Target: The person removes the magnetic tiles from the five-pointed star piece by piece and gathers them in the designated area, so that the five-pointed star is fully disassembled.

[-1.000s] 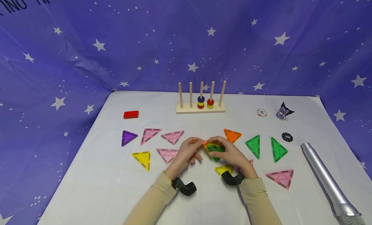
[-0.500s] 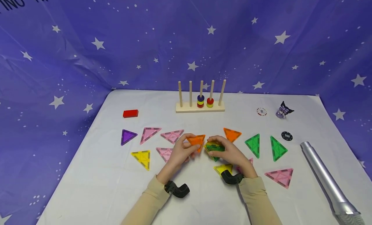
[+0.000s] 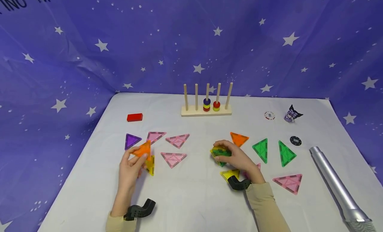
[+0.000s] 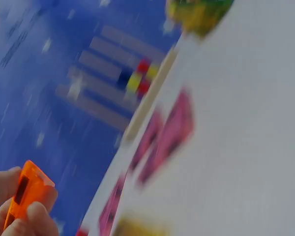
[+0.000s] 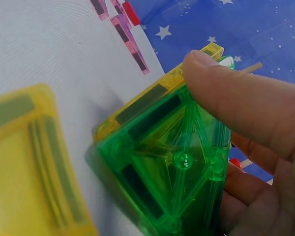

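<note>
My left hand (image 3: 128, 170) pinches an orange triangular magnetic tile (image 3: 143, 148) above the left side of the table. Under it, a yellow triangular tile (image 3: 151, 166) is partly covered, and a purple one (image 3: 131, 140) lies just beyond. Farther right, my right hand (image 3: 236, 157) grips a green triangular tile (image 5: 157, 162) together with a yellow tile (image 5: 142, 104) lying against its back. The thumb presses on their upper edges in the right wrist view. Below that hand lies another yellow tile (image 3: 229, 174), with a pink tile mostly hidden by the wrist.
Pink tiles (image 3: 173, 159) lie left of centre. On the right are green tiles (image 3: 287, 153), an orange tile (image 3: 238, 138) and a pink tile (image 3: 289, 183). Behind stands a wooden peg rack (image 3: 206, 112) with rings. A silver tube (image 3: 338, 185) lies at the right.
My left hand has drawn the orange tile away from the tiles in my right hand and carried it left. The right hand stays in place with its tiles.
</note>
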Tool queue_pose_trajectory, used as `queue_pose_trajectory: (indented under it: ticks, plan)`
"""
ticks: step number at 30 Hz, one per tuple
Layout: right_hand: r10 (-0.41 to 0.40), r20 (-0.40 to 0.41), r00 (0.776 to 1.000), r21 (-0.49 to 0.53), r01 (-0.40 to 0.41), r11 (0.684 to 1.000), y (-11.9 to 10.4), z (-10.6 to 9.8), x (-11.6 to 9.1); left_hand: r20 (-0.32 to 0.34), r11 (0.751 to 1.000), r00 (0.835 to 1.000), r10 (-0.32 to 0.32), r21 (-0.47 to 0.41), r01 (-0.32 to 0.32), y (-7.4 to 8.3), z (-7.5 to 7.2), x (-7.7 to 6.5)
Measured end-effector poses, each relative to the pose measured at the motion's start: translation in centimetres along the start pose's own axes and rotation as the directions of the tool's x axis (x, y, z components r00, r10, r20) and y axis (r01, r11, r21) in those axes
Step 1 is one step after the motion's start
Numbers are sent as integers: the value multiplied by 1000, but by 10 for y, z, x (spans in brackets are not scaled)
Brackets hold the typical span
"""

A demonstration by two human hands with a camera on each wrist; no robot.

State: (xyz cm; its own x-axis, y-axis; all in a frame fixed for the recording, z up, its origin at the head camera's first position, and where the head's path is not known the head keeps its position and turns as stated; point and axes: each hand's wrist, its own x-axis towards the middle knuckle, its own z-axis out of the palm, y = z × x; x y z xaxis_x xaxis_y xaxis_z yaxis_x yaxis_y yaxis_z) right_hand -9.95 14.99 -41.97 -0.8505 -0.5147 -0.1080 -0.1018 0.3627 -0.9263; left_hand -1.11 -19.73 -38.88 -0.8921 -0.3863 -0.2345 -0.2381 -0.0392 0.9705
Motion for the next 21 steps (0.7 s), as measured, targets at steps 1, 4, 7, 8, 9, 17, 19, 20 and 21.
queue_pose_trajectory:
  ticks: [1,4,7,8,9,17,19,20,21]
  plan:
    - [-2,-1,1000,4,2,1000,0,0,0,-59,1000,998,-9,5,10,-1,-10,-1]
    - [1,4,1000,12,-1,1000,0,0,0,-209,997,977,-44,53,56,-7,-34,-4]
    - [0,5,1000,12,0,1000,0,0,1,-280,989,958,-65,111,99,-13,-52,-4]
    - [1,5,1000,12,-1,1000,0,0,0,-289,985,955,-70,129,111,-16,-56,-4]
    - [5,3,1000,13,-5,1000,0,0,1,-294,980,953,-74,153,123,-17,-59,-4]
    - [4,3,1000,3,-5,1000,2,0,0,-262,866,963,59,493,81,-25,-64,-2]
    - [5,-1,1000,4,-5,1000,2,0,1,-249,843,965,81,534,68,-24,-64,-2]
    - [4,-3,1000,5,-4,1000,2,0,1,-243,835,966,85,547,63,-23,-64,-2]
    - [-1,-2,1000,7,1,1000,2,0,1,-236,830,968,88,554,60,-22,-64,-3]
